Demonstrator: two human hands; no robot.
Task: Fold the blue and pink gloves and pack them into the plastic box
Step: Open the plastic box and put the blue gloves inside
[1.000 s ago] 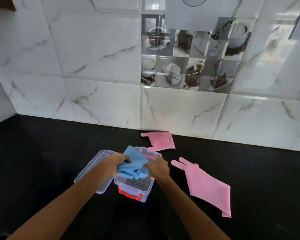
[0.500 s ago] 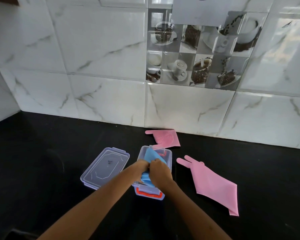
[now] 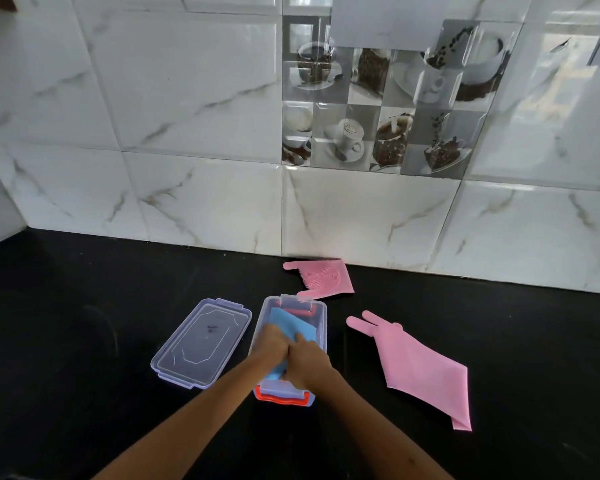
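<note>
Blue gloves [image 3: 293, 325] in plastic box [image 3: 321, 315], both hands' fingers [image 3: 274, 341] clenched on them

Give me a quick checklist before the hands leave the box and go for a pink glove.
1. Blue glove inside box: ok, though a corner rises toward the rim.
2. Left hand and right hand pressing it down: ok.
3. Blue glove folded flat: cannot tell, hands cover it.
4. Lid off, lying left of box: ok.
5. Near pink glove reachable, right of box: ok.
6. Far pink glove packed: not ok, it lies by the wall.
</note>
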